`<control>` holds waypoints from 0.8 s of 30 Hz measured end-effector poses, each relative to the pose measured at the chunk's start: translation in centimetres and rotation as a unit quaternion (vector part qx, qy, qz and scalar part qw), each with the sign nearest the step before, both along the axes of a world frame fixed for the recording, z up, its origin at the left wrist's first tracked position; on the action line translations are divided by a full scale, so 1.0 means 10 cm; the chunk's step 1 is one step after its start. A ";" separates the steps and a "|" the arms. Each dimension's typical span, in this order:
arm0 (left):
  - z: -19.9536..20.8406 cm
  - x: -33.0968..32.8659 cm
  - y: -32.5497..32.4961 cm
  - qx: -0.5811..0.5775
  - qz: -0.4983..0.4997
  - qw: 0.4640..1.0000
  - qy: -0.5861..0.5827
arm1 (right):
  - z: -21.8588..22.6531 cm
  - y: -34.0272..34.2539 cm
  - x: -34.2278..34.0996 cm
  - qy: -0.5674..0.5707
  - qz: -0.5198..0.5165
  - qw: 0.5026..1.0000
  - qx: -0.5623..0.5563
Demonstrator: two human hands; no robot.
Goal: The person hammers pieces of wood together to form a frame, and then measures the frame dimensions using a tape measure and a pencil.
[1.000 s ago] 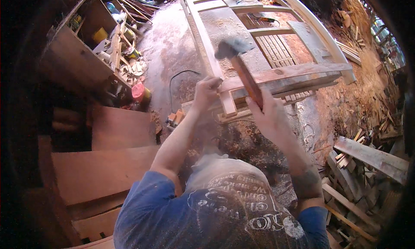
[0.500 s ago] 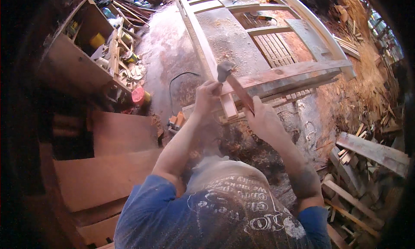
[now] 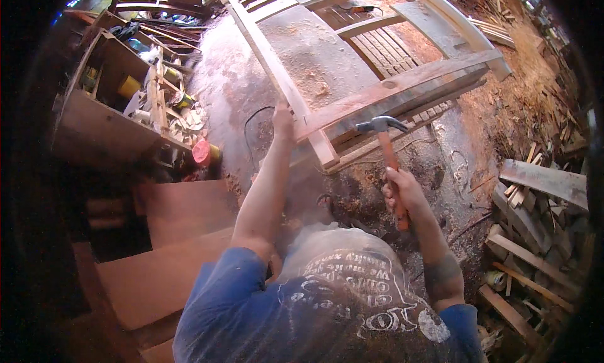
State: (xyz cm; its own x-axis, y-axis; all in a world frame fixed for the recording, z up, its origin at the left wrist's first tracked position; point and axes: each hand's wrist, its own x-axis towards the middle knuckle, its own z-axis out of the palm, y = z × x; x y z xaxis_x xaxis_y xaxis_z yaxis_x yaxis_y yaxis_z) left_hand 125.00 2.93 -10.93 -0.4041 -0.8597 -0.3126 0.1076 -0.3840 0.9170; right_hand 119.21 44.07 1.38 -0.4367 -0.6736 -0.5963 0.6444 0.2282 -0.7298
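A large wooden frame (image 3: pixel 352 79) of pale rails and slats lies across the dusty, sawdust-strewn floor (image 3: pixel 251 86) in the far middle of the scene, its long left rail running from far to near and a reddish cross rail (image 3: pixel 402 89) slanting over its near end. To the left stands an open wooden shelf unit (image 3: pixel 100 111) crowded with cans and small tools, and broad reddish boards (image 3: pixel 170 262) are stacked in the near left. On the right, a heap of offcut planks (image 3: pixel 535 212) rests on wood chips.

The left hand (image 3: pixel 283 120) reaches far forward, its grip closed around the near end of the frame's left rail, just where the cross rail meets it. The right hand (image 3: pixel 399 193) is lower and to the right, its grip clamped tight on the lower part of a reddish handle belonging to a claw hammer (image 3: pixel 384 139). The hammer's metal head (image 3: pixel 379 124) sits up against the near edge of the cross rail; whether it touches cannot be told. A small red can (image 3: pixel 202 153) stands on the floor near the shelf unit.
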 end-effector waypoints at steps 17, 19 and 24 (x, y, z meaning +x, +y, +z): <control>0.45 0.00 0.47 -0.217 0.040 0.962 -0.162 | 0.00 -0.18 0.15 -0.065 0.078 0.995 0.005; 0.50 0.00 0.52 -0.211 0.043 0.962 -0.167 | 0.01 -0.18 0.18 -0.077 0.099 0.992 0.008; 0.56 -0.02 0.58 -0.252 0.055 0.943 -0.210 | -0.07 -0.14 0.12 -0.060 0.104 0.993 -0.001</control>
